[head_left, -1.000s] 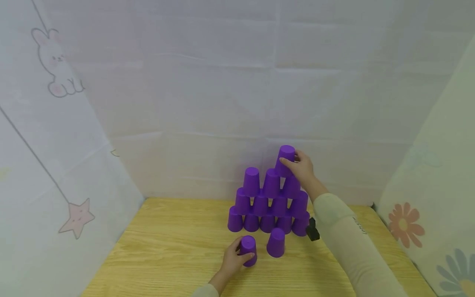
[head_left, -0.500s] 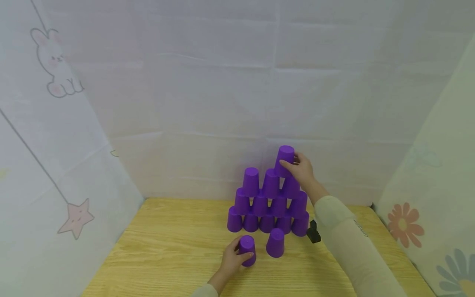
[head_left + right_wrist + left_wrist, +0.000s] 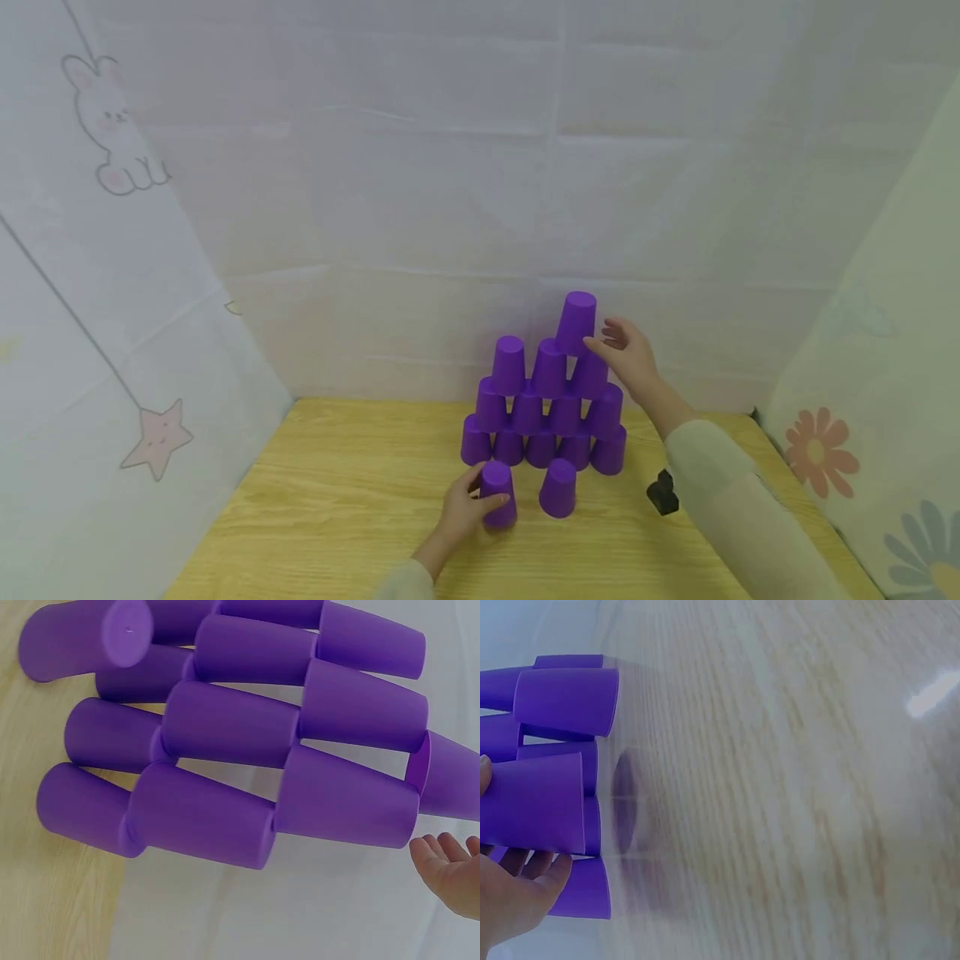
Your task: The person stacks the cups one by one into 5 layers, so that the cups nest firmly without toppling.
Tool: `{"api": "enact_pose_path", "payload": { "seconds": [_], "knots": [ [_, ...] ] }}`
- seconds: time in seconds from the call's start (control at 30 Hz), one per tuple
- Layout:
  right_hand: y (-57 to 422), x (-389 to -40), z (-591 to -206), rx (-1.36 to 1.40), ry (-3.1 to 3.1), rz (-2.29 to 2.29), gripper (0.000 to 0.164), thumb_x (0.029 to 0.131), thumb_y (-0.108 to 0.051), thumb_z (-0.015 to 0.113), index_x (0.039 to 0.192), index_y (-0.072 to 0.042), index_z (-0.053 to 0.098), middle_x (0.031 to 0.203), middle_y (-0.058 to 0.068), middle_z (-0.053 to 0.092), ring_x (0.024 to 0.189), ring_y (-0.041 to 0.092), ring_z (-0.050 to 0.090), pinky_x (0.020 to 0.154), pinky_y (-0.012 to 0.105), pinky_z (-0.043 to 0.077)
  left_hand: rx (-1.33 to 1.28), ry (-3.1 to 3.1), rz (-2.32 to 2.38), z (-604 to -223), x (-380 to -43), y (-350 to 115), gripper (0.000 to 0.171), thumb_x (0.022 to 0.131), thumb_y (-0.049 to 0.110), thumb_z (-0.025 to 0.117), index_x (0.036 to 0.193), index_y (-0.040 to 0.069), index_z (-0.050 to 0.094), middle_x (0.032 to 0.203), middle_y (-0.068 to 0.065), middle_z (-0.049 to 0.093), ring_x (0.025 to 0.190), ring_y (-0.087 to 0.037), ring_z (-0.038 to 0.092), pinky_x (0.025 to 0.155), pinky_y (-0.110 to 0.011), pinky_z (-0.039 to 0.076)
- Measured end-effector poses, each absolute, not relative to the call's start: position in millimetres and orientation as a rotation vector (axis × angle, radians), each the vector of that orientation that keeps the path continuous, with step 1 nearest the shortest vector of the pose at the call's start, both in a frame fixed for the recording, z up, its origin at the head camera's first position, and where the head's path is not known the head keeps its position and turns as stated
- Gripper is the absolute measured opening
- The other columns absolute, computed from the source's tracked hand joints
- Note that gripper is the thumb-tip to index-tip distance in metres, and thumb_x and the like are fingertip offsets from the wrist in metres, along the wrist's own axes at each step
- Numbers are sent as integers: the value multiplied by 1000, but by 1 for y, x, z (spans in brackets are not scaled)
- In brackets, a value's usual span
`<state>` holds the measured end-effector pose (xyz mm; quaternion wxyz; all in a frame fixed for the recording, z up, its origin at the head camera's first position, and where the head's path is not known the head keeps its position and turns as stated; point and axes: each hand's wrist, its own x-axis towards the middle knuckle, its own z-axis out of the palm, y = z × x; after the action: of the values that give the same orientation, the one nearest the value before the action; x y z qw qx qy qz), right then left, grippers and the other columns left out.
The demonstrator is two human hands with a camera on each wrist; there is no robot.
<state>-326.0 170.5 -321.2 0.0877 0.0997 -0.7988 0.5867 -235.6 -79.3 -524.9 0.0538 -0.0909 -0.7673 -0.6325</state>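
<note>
Purple cups, all upside down, are stacked in a stepped wall point(image 3: 542, 412) near the back of the table. At its upper right sits the top cup point(image 3: 577, 321), resting across two cups of the row below. My right hand point(image 3: 630, 358) is beside that cup with its fingers apart, off its side; the right wrist view shows a gap between the fingertips and the cup. My left hand point(image 3: 461, 507) grips another cup point(image 3: 498, 496) in front of the wall, raised slightly over the tabletop. One more cup point(image 3: 558, 490) stands alone to its right.
A small black object point(image 3: 663, 492) hangs by the right sleeve point(image 3: 742, 500). The wooden table point(image 3: 337, 500) is bordered by a pale cloth backdrop point(image 3: 420, 208) close behind the cups, with patterned cloth at both sides.
My right hand has let go of the top cup and drawn away right and slightly down; the cup stays. My left hand has lifted its cup a little.
</note>
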Motion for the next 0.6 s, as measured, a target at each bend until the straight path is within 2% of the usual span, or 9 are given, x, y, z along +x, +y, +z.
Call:
{"api": "enact_pose_path", "payload": {
  "seconds": [0.2,0.43,0.6],
  "knots": [
    [176,-314,-331,336,-2320,1834,65,78,-25,64,127,4,33,125,22,38,112,35,38,91,42,34,-309,-2383,-1872,-514,-238,-89,57,71,21,71,121,3,47,108,-12,55,98,-28,50,83,-41,41],
    [179,-295,-347,405,-2317,1822,65,78,-27,64,126,5,34,123,23,40,111,35,39,91,43,33,-361,-2370,-1889,-468,-221,-93,52,73,10,68,118,-5,47,104,-21,54,95,-35,50,81,-49,40],
    [181,-281,-367,445,-2356,1769,58,79,-23,63,122,6,38,121,24,42,111,36,40,94,46,29,-409,-2376,-1870,-455,-226,-92,50,73,11,68,118,-2,49,103,-18,56,93,-33,51,78,-43,44]
  ]
}}
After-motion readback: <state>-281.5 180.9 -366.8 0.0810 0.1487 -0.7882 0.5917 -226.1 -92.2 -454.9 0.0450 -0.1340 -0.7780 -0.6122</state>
